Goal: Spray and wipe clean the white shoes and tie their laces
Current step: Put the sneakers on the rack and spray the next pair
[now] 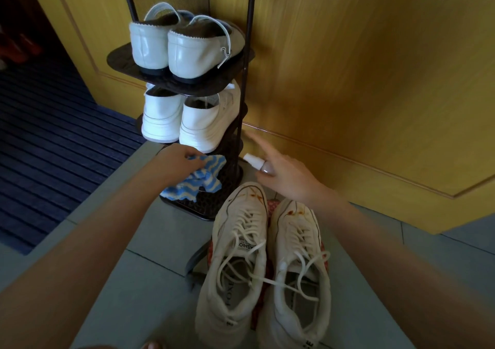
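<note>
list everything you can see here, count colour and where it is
sneakers: two, off-white, brown stains on toes, laces untied, side by side on a red patterned support
cloth: one, blue and white waves, in front of the rack's lowest tier
spray bottle: one, white cap, right of the rack
shoe rack: one, dark, against the door
loafers: two, cream, top tier
white shoes: two, second tier
door: yellow wood, behind
mat: dark blue, left
floor: grey tiles
left hand: grips cloth
right hand: holds spray bottle, index finger straight
</note>
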Demonstrator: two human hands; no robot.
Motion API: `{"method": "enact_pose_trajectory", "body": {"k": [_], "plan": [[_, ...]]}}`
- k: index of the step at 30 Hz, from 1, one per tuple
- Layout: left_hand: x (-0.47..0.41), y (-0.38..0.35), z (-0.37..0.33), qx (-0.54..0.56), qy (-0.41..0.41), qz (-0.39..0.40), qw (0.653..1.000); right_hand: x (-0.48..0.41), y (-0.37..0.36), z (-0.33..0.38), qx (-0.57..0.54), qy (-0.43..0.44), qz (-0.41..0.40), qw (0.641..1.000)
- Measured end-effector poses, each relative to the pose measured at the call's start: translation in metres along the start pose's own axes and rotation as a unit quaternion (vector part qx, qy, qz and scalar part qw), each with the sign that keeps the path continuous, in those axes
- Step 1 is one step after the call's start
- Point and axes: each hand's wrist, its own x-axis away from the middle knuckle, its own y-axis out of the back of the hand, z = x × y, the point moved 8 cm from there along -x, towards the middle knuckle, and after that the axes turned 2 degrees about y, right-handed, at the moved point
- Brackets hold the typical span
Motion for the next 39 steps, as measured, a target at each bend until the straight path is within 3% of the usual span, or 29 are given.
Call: {"method": "enact_pose_trajectory", "body": {"k": [3,7,12,26,33,39], "plan": [[0.0,-0.001,-0.001,-0.002,-0.006,-0.003,1.0,0.005,0.002,-0.021,-0.118,-0.109,0.027,0.987],[0.0,-0.003,-0.003,0.005,-0.012,-0.002,1.0,0.017,-0.003,-0.03,-0.255,-0.216,0.035,0.942],[0.0,-0.007,-0.007,0.002,-0.015,-0.003,1.0,0.005,-0.006,-0.026,-0.124,-0.22,-0.004,0.968],[-0.003,-0.005,-0.003,0.001,-0.01,-0.003,1.0,-0.018,-0.007,-0.001,0.105,-0.17,0.016,0.98],[0.001,-0.005,-0.004,0.001,-0.006,-0.009,1.0,-0.008,0.006,-0.018,0.123,-0.172,0.006,0.977],[0.0,-0.013,-0.007,0.008,-0.011,0.015,1.0,0.017,0.01,-0.051,0.051,-0.201,-0.022,0.978]]}}
